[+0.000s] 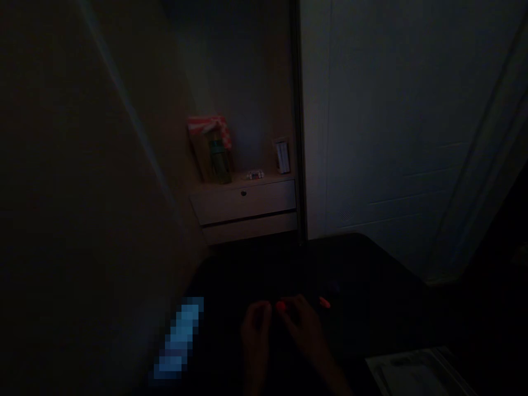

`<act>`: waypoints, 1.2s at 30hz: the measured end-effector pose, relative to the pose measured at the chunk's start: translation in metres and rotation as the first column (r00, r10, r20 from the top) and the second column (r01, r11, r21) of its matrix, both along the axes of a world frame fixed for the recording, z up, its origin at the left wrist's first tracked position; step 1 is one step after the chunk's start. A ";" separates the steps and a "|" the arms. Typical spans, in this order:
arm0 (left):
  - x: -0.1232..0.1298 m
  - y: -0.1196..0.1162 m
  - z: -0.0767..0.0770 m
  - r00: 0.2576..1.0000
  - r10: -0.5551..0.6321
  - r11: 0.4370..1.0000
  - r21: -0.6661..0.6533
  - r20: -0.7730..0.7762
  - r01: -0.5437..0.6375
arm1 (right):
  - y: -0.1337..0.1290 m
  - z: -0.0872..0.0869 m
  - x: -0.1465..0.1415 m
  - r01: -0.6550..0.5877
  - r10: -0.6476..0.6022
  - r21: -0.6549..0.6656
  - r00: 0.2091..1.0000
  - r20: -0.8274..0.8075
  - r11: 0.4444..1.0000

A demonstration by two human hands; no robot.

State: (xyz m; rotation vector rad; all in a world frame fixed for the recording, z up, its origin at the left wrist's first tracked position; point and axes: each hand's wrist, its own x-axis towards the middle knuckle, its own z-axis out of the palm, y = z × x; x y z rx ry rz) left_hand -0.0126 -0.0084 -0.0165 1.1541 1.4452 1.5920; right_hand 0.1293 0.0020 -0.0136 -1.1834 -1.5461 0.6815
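The view is very dark. My right hand (304, 323) reaches in over a black table (371, 308), its fingertips pinched on a small bright red round piece (281, 307). Just left of it is my left hand (256, 322), with thumb and fingertips curled together; whatever they may hold is too dark to make out. A gap separates the two hands. To the right of my right hand, a small orange-red piece (324, 302) lies on the tabletop. Beside it is a dim dark object (333, 287) that I cannot identify.
A bright pixelated patch (179, 338) shows at the table's left. Papers or a booklet (412, 371) lie at the lower right. Behind stands a cabinet with a drawer (264, 202); its shelf holds a green bottle (220, 159), a red-and-white bag (206, 124) and small white boxes (282, 158).
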 end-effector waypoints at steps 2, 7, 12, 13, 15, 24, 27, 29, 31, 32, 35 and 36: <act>0.001 0.000 0.002 1.000 0.013 1.000 0.003 0.011 -0.013 | 0.000 0.000 0.000 0.005 -0.005 -0.001 1.000 0.007 1.000; 0.002 -0.002 0.008 0.999 0.035 0.999 0.004 0.014 -0.035 | -0.002 0.003 -0.001 0.010 -0.010 0.005 1.000 -0.018 1.000; 0.004 -0.004 0.011 0.999 0.033 0.999 0.001 0.020 -0.033 | -0.002 0.002 0.000 -0.005 0.005 -0.004 1.000 -0.030 1.000; 0.004 -0.004 0.011 0.999 0.032 0.999 -0.002 0.025 -0.032 | -0.002 0.001 0.000 -0.006 0.005 -0.004 1.000 -0.029 1.000; 0.005 -0.004 0.011 0.999 0.028 1.000 -0.006 0.035 -0.028 | -0.001 0.000 0.000 -0.005 0.005 -0.001 1.000 -0.024 1.000; 0.001 -0.002 0.001 1.000 -0.017 1.000 0.004 -0.011 0.017 | -0.003 0.003 0.000 -0.003 0.003 -0.018 1.000 -0.011 1.000; 0.000 -0.002 0.001 1.000 -0.013 1.000 0.022 -0.004 0.014 | -0.003 0.004 0.000 -0.011 0.011 -0.025 1.000 -0.015 1.000; 0.001 -0.002 0.001 1.000 0.003 1.000 0.030 0.006 -0.003 | -0.003 0.004 0.000 -0.017 0.016 -0.028 1.000 -0.015 0.999; 0.001 -0.002 0.002 1.000 0.027 0.999 0.020 0.010 -0.027 | -0.002 0.003 0.000 -0.010 0.010 -0.029 1.000 -0.015 1.000; 0.001 -0.001 0.002 1.000 0.030 0.999 0.011 0.008 -0.030 | -0.001 0.002 0.000 -0.004 0.004 -0.026 1.000 -0.014 1.000; 0.002 -0.001 0.004 1.000 -0.016 1.000 -0.010 0.002 0.016 | 0.000 0.001 0.000 -0.003 0.003 -0.009 1.000 -0.010 1.000; 0.002 -0.001 0.005 0.999 -0.032 0.999 -0.012 0.000 0.032 | 0.000 0.001 0.000 -0.004 0.004 -0.006 1.000 -0.012 1.000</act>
